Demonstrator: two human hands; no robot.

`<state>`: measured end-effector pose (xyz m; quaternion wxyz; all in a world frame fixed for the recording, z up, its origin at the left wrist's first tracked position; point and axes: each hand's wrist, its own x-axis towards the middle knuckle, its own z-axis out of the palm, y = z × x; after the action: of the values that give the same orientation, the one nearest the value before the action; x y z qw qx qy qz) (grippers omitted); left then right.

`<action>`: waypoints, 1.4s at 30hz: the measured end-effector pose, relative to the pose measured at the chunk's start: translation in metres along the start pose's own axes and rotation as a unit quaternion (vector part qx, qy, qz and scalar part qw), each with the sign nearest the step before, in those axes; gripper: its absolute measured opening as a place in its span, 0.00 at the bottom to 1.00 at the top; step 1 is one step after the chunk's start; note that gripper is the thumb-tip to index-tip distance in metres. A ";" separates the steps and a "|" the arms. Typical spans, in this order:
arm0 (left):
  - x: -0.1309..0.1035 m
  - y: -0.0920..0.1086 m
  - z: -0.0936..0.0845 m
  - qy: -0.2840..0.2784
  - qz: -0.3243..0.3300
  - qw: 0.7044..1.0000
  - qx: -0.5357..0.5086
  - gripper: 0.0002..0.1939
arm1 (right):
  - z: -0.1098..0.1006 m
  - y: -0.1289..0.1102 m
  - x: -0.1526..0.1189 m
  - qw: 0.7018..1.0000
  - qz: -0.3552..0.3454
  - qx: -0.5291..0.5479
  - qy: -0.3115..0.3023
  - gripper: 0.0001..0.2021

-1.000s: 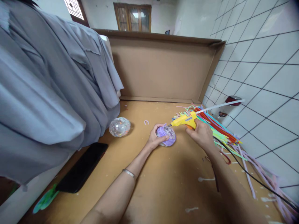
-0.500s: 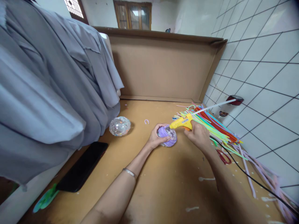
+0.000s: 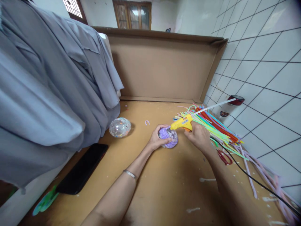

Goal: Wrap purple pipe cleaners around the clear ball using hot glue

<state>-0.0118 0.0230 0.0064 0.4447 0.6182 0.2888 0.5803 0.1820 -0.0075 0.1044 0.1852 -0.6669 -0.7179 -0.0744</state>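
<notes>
My left hand (image 3: 158, 138) is closed around a small ball (image 3: 172, 143) partly wrapped in purple pipe cleaner; an unwrapped, clear patch shows on its right side. In my right hand (image 3: 199, 134) is a yellow hot glue gun (image 3: 182, 122), gripped by its handle, with a long translucent glue stick (image 3: 215, 106) poking out of the back. The gun's nozzle meets the upper part of the ball; whether glue is coming out is too small to see. A clear, speckled ball (image 3: 120, 127) rests on the table to the left, and a short curved pipe cleaner piece (image 3: 147, 122) lies between.
Many coloured pipe cleaners (image 3: 213, 125) lie along the tiled wall, with red-handled scissors (image 3: 224, 157) and a black cord (image 3: 249, 180) beside them. A bottle with a red cap (image 3: 236, 100) stands there too. At left are a black phone (image 3: 82, 168) and grey cloth (image 3: 58, 81); cardboard (image 3: 160, 69) stands behind.
Almost nothing differs. Both hands, the ball and the glue gun hold the same positions; the whole view has shifted very slightly.
</notes>
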 end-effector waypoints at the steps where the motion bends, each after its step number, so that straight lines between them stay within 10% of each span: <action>1: 0.000 0.000 0.000 -0.001 0.001 1.000 -0.001 0.31 | 0.000 0.000 0.000 1.000 0.001 -0.001 -0.002 0.09; 42: 0.000 0.004 0.001 -0.014 -0.005 1.000 0.017 0.32 | -0.012 0.001 0.002 0.999 0.014 0.005 -0.034 0.09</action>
<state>-0.0121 0.0206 0.0100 0.4414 0.6321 0.2954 0.5643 0.1847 -0.0103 0.1160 0.1647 -0.6785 -0.7144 -0.0455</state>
